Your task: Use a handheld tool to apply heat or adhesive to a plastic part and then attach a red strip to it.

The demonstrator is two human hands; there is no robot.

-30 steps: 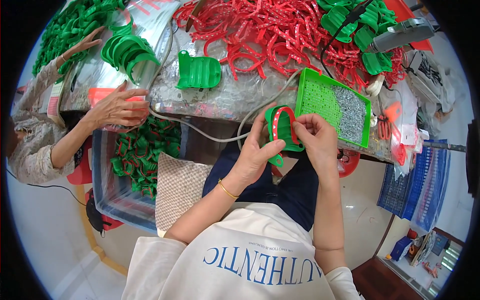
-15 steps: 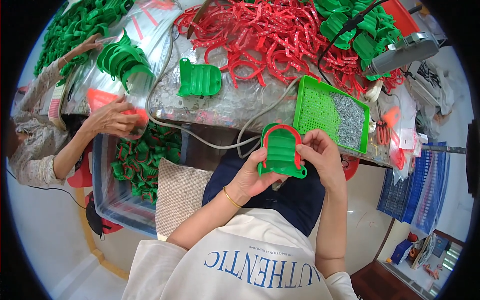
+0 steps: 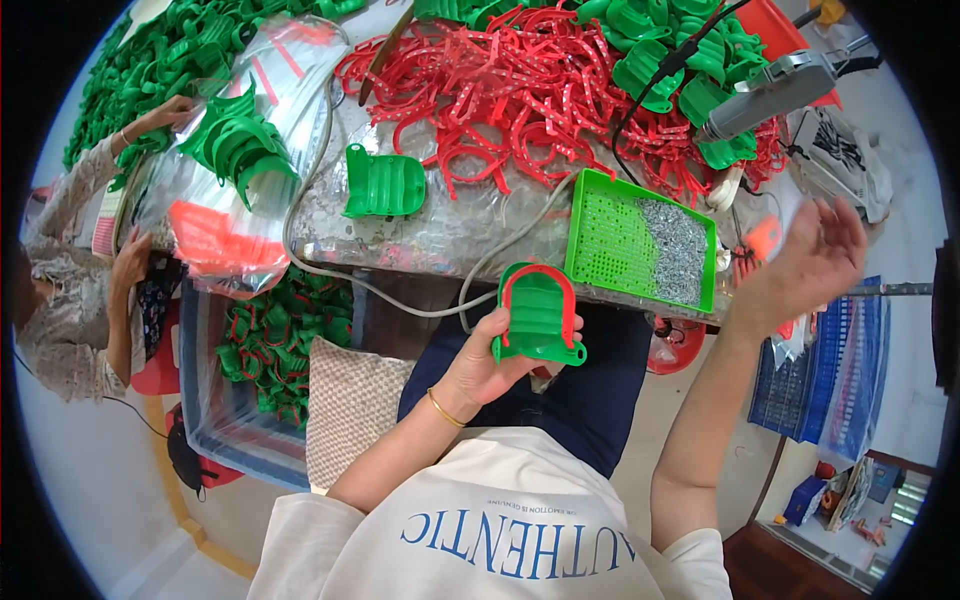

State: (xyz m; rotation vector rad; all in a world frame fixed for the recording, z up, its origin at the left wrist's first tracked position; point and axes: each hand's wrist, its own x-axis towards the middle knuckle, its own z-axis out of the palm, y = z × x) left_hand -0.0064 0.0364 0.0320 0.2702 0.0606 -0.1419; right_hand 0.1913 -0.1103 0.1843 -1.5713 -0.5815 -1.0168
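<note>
My left hand [image 3: 478, 368] grips a curved green plastic piece [image 3: 534, 328] by its lower left side, thumb in front and fingers behind. A red U-shaped strip [image 3: 569, 302] lies along the inside of its rim. Off to the right, my right hand [image 3: 812, 262] is raised with its fingers apart and nothing in it. It is below a grey tool body [image 3: 775, 92] fixed at the upper right. Between my hands, at the table edge, a green tray [image 3: 643, 293] holds many small silver metal pieces [image 3: 678, 250], apparently screws.
Red strips [image 3: 510, 90] and green pieces [image 3: 690, 60] are heaped at the back. One green piece [image 3: 388, 187] sits alone on the table [image 3: 440, 235]. A grey cable [image 3: 385, 305] droops over its edge. A co-worker [image 3: 75, 290] is at the left, near a blue crate [image 3: 230, 435].
My right hand has left the green piece and swung up to the right, opening. My left hand still holds the piece, slightly further left. The co-worker's near hand has drawn back from the plastic bag.
</note>
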